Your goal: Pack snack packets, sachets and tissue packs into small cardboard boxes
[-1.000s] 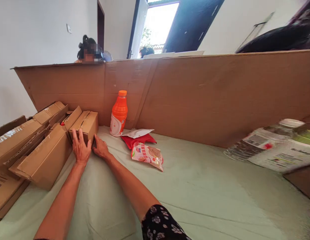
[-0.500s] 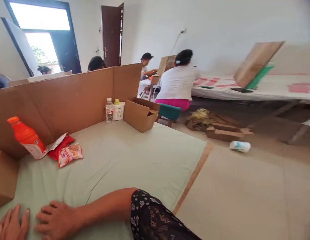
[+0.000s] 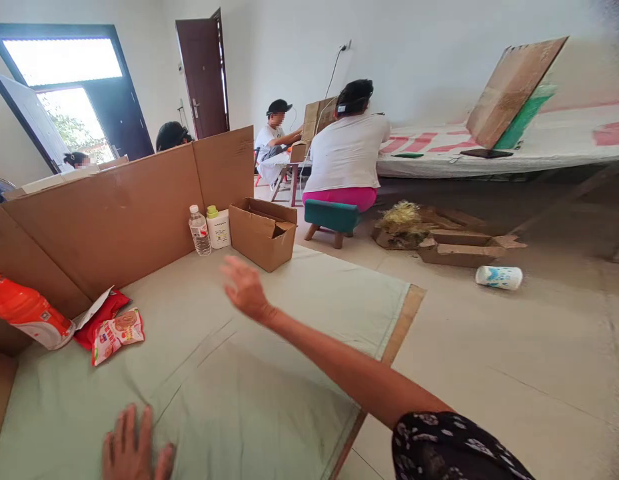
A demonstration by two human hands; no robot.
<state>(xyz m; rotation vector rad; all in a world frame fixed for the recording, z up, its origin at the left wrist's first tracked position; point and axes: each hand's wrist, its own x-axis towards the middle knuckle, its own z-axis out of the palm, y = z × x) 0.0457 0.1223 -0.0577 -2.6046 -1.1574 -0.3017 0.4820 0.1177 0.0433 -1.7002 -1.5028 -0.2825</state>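
Taking the right hand [image 3: 243, 285] as the centre of our clock face, we see the open cardboard box [image 3: 262, 237] at 1 o'clock, near the far corner of the green cloth [image 3: 214, 400]. We judge that little handling is under way at this instant: neither hand grips anything, the box stands open, and the goods about it lie or stand outside it. What may already be inside we cannot tell, since its near walls and a folded flap hide the bottom, so how much remains to be handled we cannot tell either.

The right hand is blurred, its fingers loosely extended and holding nothing that we can see; it seems to hover over the cloth. The left hand [image 3: 126, 448], at 7 o'clock, is palm down with fingers spread wide, cut off by the lower edge, and we cannot tell whether it presses the cloth.

The box is plain brown, longer than wide, and upright, with a notch in the top edge of its near end. Just beside it, towards 11 o'clock, stand a white container [image 3: 219, 230] with a yellow-green cap and, farther left, a clear bottle [image 3: 200, 232] with a white cap. Towards 8 o'clock we see a pink snack packet [image 3: 118, 337], with an orange bottle [image 3: 33, 313] near 9 o'clock
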